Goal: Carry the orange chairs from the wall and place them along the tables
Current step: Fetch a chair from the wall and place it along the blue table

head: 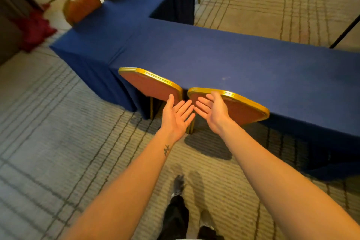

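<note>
The left hand (176,115) is wide open, fingers straight and palm up, and it holds nothing; the right hand (212,109) is wide open too, with nothing in it; their fingertips almost meet. Both are right in front of two orange chairs; I cannot tell if they touch them. The left chair (148,85) and the right chair (241,109) stand side by side, pushed in at the long side of the blue table (233,60), backs toward the person; each back is flat and orange-red with a shiny gold rim; thin gold legs (191,126) show below. Three more chairs (81,7) of the same kind sit along the far side of a second blue table (136,2) that joins the first at a corner. A red cloth (35,29) lies on the floor by the wall; a striped carpet (58,122) covers the floor near the person; a shoe (178,183) shows at the bottom.
</note>
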`<state>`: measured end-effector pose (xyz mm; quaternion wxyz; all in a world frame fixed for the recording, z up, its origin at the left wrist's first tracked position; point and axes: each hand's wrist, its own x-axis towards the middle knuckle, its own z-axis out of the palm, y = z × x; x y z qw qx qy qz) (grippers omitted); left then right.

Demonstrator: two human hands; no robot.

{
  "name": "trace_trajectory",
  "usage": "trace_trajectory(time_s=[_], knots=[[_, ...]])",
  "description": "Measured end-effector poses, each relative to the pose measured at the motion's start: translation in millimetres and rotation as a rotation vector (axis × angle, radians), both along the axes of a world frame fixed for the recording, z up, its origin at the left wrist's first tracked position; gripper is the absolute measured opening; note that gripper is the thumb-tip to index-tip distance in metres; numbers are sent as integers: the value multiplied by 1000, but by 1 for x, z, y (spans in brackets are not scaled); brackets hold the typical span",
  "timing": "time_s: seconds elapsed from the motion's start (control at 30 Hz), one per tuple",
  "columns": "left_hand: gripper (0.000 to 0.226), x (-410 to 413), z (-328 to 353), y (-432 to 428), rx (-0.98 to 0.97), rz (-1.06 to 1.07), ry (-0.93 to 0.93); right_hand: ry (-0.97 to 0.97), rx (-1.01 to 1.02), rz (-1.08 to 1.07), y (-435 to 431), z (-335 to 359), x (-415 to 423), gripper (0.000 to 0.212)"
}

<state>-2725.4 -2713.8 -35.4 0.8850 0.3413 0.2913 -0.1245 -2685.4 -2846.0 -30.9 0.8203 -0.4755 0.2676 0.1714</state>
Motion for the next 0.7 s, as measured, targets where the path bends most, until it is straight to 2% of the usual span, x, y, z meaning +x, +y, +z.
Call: trace_trajectory(time_s=[0.4, 0.7], knots=[[73, -123, 39, 154, 133, 366, -97, -85, 43, 341, 172, 34, -87, 37], [65, -216, 55, 364, 130, 653, -134, -109, 157, 512, 390, 60, -143, 36]])
